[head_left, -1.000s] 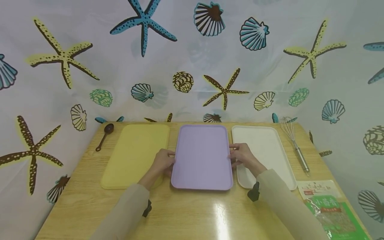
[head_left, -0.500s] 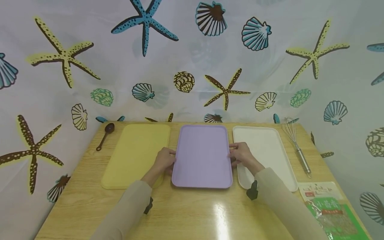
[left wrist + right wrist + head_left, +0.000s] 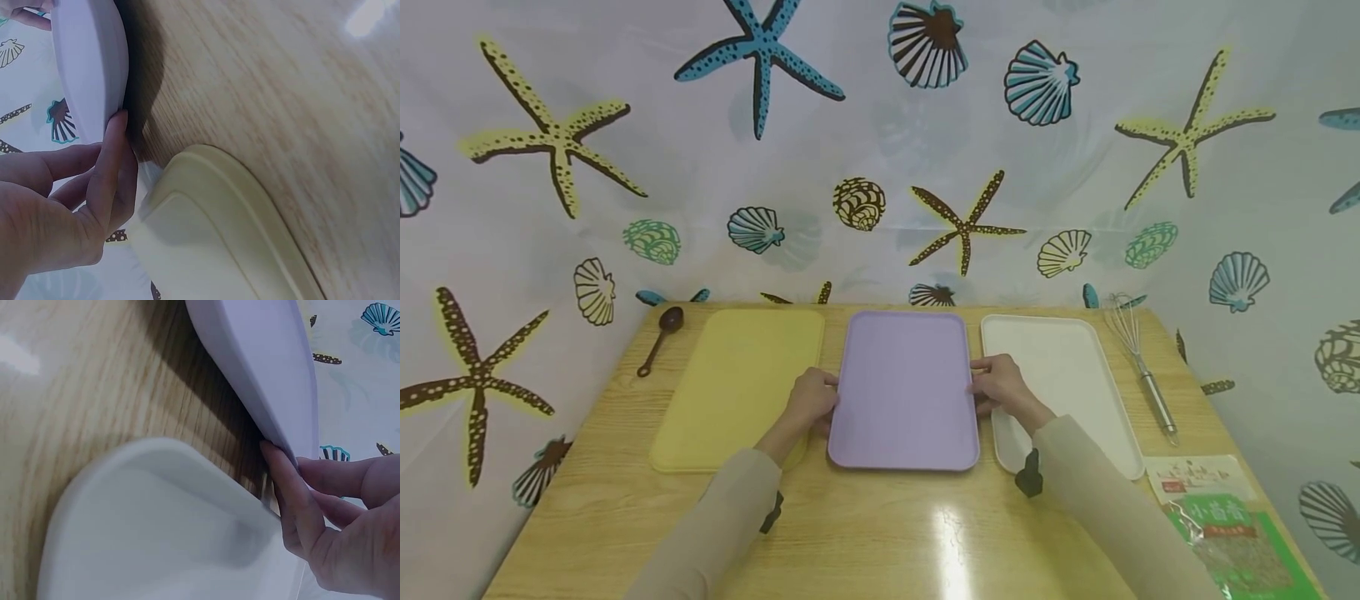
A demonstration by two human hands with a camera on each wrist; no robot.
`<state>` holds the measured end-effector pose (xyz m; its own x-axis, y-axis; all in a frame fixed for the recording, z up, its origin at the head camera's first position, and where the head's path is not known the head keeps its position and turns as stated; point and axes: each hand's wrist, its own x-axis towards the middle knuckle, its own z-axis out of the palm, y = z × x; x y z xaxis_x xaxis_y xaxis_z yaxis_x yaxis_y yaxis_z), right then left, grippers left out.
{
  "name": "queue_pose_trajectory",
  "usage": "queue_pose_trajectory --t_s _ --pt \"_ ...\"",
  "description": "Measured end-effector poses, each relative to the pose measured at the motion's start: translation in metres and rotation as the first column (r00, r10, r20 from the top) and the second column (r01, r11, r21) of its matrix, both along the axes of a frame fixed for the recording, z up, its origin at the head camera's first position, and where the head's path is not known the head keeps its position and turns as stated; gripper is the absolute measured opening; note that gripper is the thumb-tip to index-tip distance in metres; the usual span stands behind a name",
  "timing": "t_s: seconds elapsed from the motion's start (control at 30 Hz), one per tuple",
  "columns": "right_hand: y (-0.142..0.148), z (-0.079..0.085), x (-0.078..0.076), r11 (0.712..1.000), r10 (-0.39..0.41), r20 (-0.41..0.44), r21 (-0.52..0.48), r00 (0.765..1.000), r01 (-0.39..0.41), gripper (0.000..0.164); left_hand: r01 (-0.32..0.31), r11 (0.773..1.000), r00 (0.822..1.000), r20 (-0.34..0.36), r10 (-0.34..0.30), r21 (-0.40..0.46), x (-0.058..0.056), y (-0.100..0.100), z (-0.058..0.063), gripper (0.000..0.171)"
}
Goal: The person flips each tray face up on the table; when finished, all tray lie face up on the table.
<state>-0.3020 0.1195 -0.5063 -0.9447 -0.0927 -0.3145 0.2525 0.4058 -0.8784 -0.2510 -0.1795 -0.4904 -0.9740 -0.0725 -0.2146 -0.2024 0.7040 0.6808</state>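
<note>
A purple rectangular tray (image 3: 904, 392) is in the middle of the head view, between a yellow tray (image 3: 741, 367) and a white tray (image 3: 1045, 358). My left hand (image 3: 812, 398) grips its left edge, thumb at the rim and fingers below the side in the left wrist view (image 3: 62, 206). On the opposite edge, my right hand (image 3: 1002, 385) pinches the rim the same way; the right wrist view shows thumb and fingers (image 3: 300, 506) on either side of it. A dark shadow lies along the purple tray's underside on the table. Both hands overlap the neighbouring trays.
At the far left of the wooden table (image 3: 865, 542) lies a dark brown spoon (image 3: 662, 342). Beyond the white tray rests a metal whisk (image 3: 1142, 367). A green and white food packet (image 3: 1232, 533) lies at the front right. Shell-patterned cloth (image 3: 865, 125) rises behind the table.
The purple tray's near edge has shifted very slightly away from me, and both hands keep their grip on it. The other trays and utensils stay put.
</note>
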Motion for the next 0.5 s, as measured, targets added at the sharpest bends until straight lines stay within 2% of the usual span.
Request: queue_pose_trajectory --t_s 0.27,0.5 --pt "-0.0006 -0.0040 -0.0009 0.999 0.018 -0.051 0.035 0.999 -0.016 0.053 -0.008 1.000 1.000 -0.021 0.007 -0.015 -0.0013 0.0002 -0.0036 0.043" --pt "-0.0035 -0.0045 -0.0005 0.993 0.044 -0.079 0.117 0.996 -0.035 0.056 -0.013 1.000 1.000 -0.006 0.013 -0.008 -0.0023 0.0002 -0.0077 0.042"
